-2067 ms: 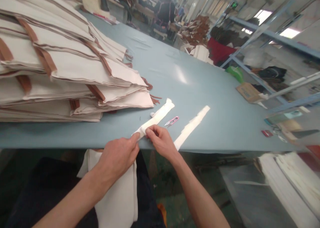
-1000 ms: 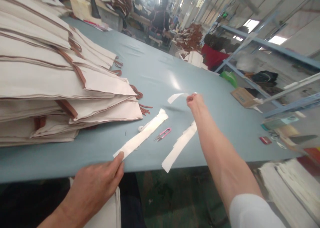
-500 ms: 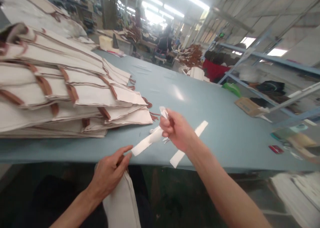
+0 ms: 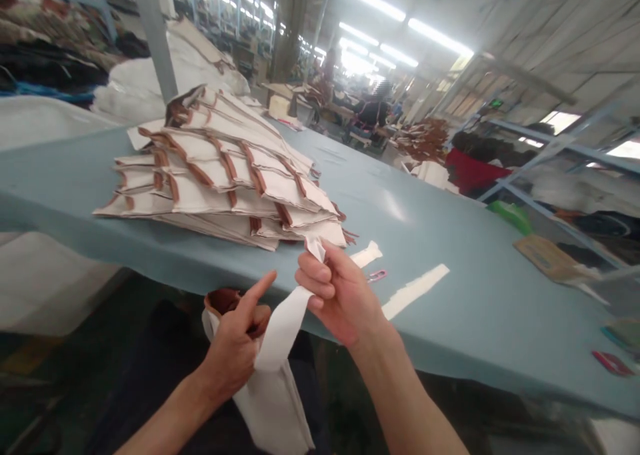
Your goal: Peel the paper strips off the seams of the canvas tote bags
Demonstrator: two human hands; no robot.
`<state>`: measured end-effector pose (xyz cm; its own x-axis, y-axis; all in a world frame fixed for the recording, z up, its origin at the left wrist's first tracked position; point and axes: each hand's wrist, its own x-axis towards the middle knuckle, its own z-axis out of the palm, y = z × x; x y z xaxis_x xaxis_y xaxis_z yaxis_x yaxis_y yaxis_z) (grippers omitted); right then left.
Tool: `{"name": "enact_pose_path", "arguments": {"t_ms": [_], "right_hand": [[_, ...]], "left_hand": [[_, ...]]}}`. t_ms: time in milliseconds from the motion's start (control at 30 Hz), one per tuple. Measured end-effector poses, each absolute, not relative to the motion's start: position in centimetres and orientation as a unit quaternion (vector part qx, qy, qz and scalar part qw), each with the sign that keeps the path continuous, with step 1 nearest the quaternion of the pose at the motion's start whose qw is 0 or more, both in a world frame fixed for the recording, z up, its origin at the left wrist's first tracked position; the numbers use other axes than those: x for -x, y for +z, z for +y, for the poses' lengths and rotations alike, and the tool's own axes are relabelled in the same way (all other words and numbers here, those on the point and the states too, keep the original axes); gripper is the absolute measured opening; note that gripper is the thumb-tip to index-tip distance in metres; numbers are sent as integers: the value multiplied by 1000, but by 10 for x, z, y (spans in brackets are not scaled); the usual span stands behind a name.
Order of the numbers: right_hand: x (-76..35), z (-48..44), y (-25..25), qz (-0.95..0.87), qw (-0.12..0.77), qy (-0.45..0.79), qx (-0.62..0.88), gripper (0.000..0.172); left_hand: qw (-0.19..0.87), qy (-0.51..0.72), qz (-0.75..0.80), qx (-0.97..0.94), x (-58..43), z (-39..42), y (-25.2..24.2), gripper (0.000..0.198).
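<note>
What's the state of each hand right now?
Left hand: partly curled at the brown-edged cream cloth piece; whether it grips can't be told.
Right hand: closed, holding a white strip.

A blue-grey table carries stacked cream fabric pieces, pink-handled snips and white strips.

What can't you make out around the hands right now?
All in the head view:
Flat white strip nearer the cream cloth pile: near end hidden behind the right hand.
Small pink-handled metal snips: blade tips hidden by the same hand.
Cream cloth piece with brown trim: middle covered by the left hand and hanging white strip.
Whether the left hand touches that strip: their overlap hides it.
Brown cardboard box: any lettering too blurred.
</note>
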<state>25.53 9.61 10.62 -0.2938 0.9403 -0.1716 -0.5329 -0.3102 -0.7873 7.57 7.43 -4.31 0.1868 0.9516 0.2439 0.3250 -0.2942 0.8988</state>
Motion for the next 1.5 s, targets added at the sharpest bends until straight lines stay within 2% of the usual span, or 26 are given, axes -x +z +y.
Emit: {"name": "enact_pose_path", "arguments": {"t_ms": [133, 300, 433, 600, 833, 900, 1000, 1033, 1100, 1167, 1200, 1300, 1367, 1500], "right_hand": [[-247, 91, 82, -202, 531, 740, 359, 50], [-236, 77, 45, -134, 535, 742, 382, 44], [-238, 66, 23, -126, 546, 728, 395, 43], [-263, 49, -2, -145, 573, 676, 440, 42], [-319, 15, -31, -228, 614, 494, 573, 65], [-319, 1, -30, -256, 612, 445, 602, 59], [-301, -15, -15, -371, 584, 383, 611, 25], [-292, -16, -7, -474, 559, 342, 589, 21], [-273, -12, 8, -644, 506, 284, 499, 40], [-257, -2, 19, -720, 477, 287, 414, 47], [-250, 4, 21, -734, 473, 302, 383, 41], [-231, 19, 18, -704, 499, 376, 337, 7], [-221, 25, 12, -626, 545, 436, 348, 22], [-214, 26, -4, -444, 631, 476, 422, 41]], "left_hand": [[364, 512, 410, -661, -63, 51, -26, 70], [405, 563, 296, -657, -54, 37, 2, 25], [453, 550, 328, -620, -51, 32, 14, 20], [487, 506, 389, -597, -44, 29, 20, 27], [477, 470, 389, -632, -39, 32, 22, 25], [482, 457, 394, -636, -39, 32, 20, 25], [509, 431, 403, -627, -42, 32, 15, 24], [520, 424, 403, -623, -44, 32, 14, 23], [539, 403, 396, -625, -47, 33, 15, 23], [552, 382, 383, -635, -50, 34, 17, 25], [555, 375, 376, -640, -52, 34, 19, 26], [560, 365, 375, -642, -52, 33, 19, 34], [561, 356, 402, -630, -49, 29, 14, 47], [597, 387, 470, -522, -37, 16, -9, 55]]}}
